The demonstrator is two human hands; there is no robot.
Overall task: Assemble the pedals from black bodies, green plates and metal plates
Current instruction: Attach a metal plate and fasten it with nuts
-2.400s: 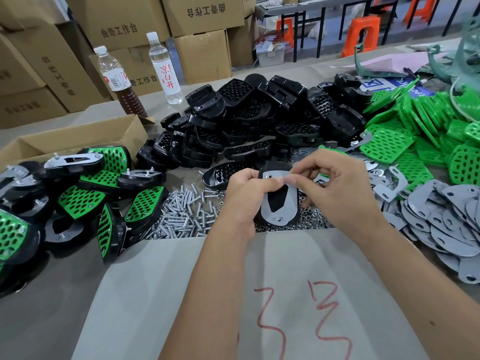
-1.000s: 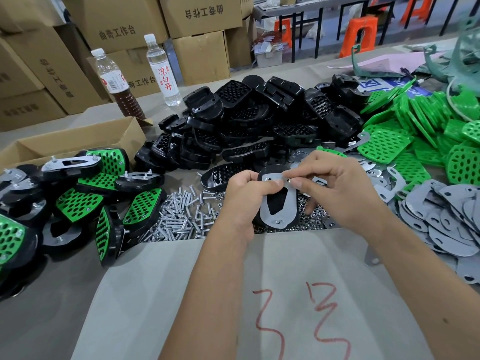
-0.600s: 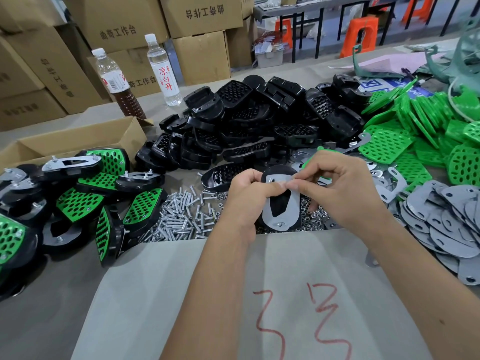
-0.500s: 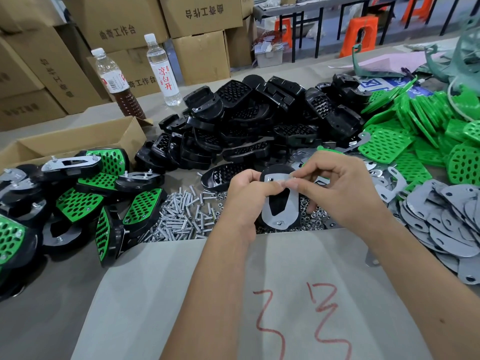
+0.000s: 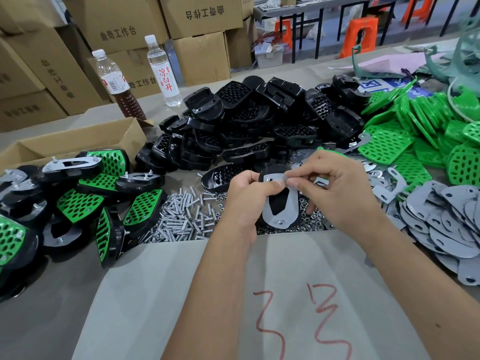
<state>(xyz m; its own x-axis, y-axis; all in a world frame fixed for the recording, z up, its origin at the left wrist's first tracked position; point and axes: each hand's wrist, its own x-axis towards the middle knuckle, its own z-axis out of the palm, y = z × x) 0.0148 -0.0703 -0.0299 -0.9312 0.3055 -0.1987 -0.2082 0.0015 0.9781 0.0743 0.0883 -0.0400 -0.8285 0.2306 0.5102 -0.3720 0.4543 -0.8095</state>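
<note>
My left hand (image 5: 249, 198) grips a partly built pedal (image 5: 279, 203), black body with a metal plate facing me and a screw near its lower end. My right hand (image 5: 337, 188) pinches something small at the plate's upper edge; thumb and forefinger hide it. Loose black bodies (image 5: 259, 120) are heaped behind. Green plates (image 5: 405, 136) lie at the right, metal plates (image 5: 446, 219) at the near right. Screws (image 5: 181, 216) and nuts (image 5: 311, 219) are spread under my hands.
Finished pedals (image 5: 85, 193) are piled at the left beside an open cardboard box (image 5: 72, 141). Two bottles (image 5: 163, 71) stand at the back left before stacked cartons. A grey sheet with red marks (image 5: 298, 315) covers the near table.
The pedal stayed between my hands. My right fingers shifted slightly along the plate's top edge, and the pedal dipped a little.
</note>
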